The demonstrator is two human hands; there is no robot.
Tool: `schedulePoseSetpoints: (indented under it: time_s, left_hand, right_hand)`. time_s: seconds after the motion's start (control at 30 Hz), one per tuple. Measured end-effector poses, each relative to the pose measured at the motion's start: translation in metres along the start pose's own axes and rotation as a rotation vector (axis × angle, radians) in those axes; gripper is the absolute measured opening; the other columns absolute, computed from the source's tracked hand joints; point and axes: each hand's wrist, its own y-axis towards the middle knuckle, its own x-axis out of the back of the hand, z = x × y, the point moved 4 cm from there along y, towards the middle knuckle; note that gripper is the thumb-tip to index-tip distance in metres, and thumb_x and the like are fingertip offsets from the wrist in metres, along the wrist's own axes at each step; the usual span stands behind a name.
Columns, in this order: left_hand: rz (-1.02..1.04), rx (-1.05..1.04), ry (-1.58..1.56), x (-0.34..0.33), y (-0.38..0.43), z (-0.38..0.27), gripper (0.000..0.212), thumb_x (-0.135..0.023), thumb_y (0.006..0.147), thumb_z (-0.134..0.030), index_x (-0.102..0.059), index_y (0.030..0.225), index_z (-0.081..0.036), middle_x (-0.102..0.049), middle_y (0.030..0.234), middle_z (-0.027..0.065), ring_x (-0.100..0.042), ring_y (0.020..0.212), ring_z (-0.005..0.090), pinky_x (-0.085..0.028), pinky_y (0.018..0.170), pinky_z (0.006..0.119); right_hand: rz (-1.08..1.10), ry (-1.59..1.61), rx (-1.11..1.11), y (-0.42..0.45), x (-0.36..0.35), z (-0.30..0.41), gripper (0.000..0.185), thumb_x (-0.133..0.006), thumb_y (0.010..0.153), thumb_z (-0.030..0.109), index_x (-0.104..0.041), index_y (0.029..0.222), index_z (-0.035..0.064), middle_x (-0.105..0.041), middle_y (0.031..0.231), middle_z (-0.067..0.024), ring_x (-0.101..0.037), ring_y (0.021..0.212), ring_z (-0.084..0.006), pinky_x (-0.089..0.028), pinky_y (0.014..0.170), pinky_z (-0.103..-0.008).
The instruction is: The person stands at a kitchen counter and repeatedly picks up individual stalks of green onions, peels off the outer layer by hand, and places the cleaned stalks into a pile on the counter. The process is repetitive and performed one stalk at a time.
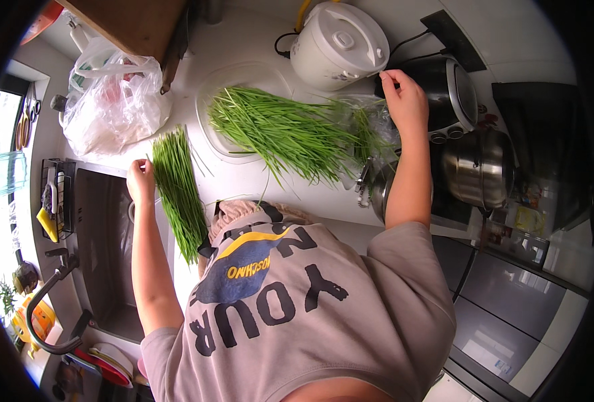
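On the white counter lies a loose heap of long green chives (282, 130), partly over a clear plastic tray (204, 128). A neater bundle of chives (176, 196) stretches along the sink side. My left hand (141, 181) is beside that bundle's upper end, its fingers curled close together; whether they pinch a stalk I cannot tell. Raised near the rice cooker, my right hand (405, 100) has thumb and forefinger nearly together, and any thin piece between them is too small to make out. A few chives (362, 133) rest on a clear plastic bag (382, 115) below the right hand.
A white rice cooker (339, 45) and a black appliance (442, 95) stand at the back. Right of me are a steel pot (478, 168) and a round metal lid or pan (383, 193). A filled plastic bag (116, 100) sits back left, above the sink (106, 241) with its faucet (46, 301).
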Motion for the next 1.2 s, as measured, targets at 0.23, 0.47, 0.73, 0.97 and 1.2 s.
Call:
schedulePoseSetpoints:
  time_s: [0.23, 0.47, 0.73, 0.97, 1.2]
  left_hand:
    - [0.102, -0.107, -0.928, 0.027, -0.021, -0.054, 0.01, -0.053, 0.088, -0.009, -0.056, 0.09, 0.001, -0.058, 0.079, 0.0034, -0.054, 0.072, 0.0091, -0.043, 0.069, 0.021]
    - [0.317, 0.135, -1.237, 0.037, -0.077, -0.107, 0.011, -0.055, 0.087, -0.011, -0.057, 0.095, -0.004, -0.058, 0.08, 0.0016, -0.052, 0.073, 0.0078, -0.041, 0.066, 0.019]
    - [0.422, 0.263, -1.616, 0.051, -0.104, -0.128, 0.025, -0.053, 0.088, -0.009, -0.046, 0.111, -0.004, -0.057, 0.083, 0.0036, -0.052, 0.074, 0.0084, -0.042, 0.067, 0.019]
    - [0.371, 0.164, -1.459, 0.051, -0.117, -0.123, 0.041, -0.054, 0.087, -0.009, -0.037, 0.123, -0.002, -0.06, 0.084, 0.0038, -0.056, 0.081, 0.0087, -0.041, 0.073, 0.02]
    - [0.331, 0.15, -1.015, 0.025, -0.102, -0.08, 0.024, -0.057, 0.086, -0.011, -0.054, 0.107, 0.0, -0.061, 0.08, 0.0051, -0.055, 0.074, 0.01, -0.045, 0.068, 0.024]
  right_hand:
    - [0.067, 0.182, 0.06, 0.0, -0.013, 0.03, 0.021, -0.057, 0.082, 0.028, -0.062, 0.086, 0.0079, -0.06, 0.07, -0.0093, -0.056, 0.056, -0.0218, -0.044, 0.054, -0.0307]
    - [0.398, 0.664, 0.151, -0.043, -0.062, 0.11, 0.019, -0.055, 0.086, 0.021, -0.062, 0.084, 0.0032, -0.056, 0.055, -0.0052, -0.052, 0.048, -0.0113, -0.039, 0.047, -0.0253]
    - [0.84, 1.041, 0.119, -0.121, -0.154, 0.185, 0.017, -0.053, 0.088, 0.017, -0.061, 0.092, 0.0023, -0.061, 0.072, -0.0021, -0.048, 0.052, -0.0075, -0.041, 0.048, -0.0217]
    - [1.158, 1.34, -0.195, -0.157, -0.189, 0.211, 0.018, -0.056, 0.087, 0.015, -0.06, 0.096, 0.0009, -0.057, 0.07, 0.0027, -0.039, 0.049, -0.0016, -0.032, 0.044, -0.0154]
    - [1.119, 1.378, -0.4, -0.161, -0.198, 0.184, 0.012, -0.057, 0.085, 0.012, -0.059, 0.089, 0.0008, -0.055, 0.069, 0.0023, -0.037, 0.047, -0.0013, -0.028, 0.042, -0.0152]
